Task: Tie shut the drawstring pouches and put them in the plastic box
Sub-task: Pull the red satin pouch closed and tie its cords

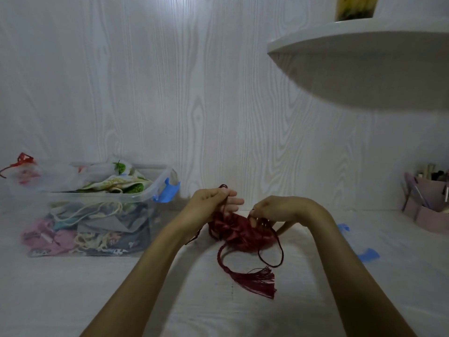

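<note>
Now, both hands' fingers pinching dark red pouch [239, 233] cords, left hand [213, 201], right hand [279, 209]

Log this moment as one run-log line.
step: tying | left hand: pinches cord | right hand: pinches cord | red pouch: on table | plastic box: open

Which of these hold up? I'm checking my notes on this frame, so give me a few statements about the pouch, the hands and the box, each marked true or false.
1. Both hands grip the cords of the dark red pouch. True: the left hand and right hand each pinch a cord.
2. The red pouch already lies in the plastic box. False: it is on the table, right of the box.
3. The box holds other pouches. True.
4. The tassel hangs off the table edge. False: it lies on the table, nearer the camera than the pouch.
5. The box is closed with a lid. False: it is open, and cloth rises above its rim.
</note>
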`<move>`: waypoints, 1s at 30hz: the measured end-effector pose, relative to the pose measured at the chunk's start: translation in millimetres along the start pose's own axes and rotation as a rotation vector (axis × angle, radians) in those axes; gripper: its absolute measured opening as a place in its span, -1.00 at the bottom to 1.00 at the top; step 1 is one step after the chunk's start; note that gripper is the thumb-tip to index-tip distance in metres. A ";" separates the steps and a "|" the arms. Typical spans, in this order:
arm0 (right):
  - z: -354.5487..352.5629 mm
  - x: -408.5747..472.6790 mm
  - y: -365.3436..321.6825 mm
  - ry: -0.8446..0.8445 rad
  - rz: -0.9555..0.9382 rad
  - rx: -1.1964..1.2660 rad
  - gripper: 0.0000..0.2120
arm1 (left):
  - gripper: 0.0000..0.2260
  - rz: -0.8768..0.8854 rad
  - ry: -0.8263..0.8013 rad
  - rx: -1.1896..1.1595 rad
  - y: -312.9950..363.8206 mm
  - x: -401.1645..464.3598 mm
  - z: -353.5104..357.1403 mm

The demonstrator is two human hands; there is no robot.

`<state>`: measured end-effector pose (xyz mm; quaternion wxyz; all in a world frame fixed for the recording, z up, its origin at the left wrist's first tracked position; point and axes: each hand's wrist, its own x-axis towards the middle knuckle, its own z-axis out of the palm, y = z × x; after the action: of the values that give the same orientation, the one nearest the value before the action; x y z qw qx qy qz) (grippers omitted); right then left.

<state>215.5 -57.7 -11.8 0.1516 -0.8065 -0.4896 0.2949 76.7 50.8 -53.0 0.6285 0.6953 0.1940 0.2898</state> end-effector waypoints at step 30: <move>-6.0 -5.8 8.4 0.387 -0.322 0.104 -0.66 | -0.71 -0.295 -0.449 0.181 9.1 -11.9 13.1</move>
<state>223.1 -66.5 -9.8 0.3289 -0.7506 -0.5577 0.1318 75.3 32.1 -46.5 0.6265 0.7596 0.1740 0.0152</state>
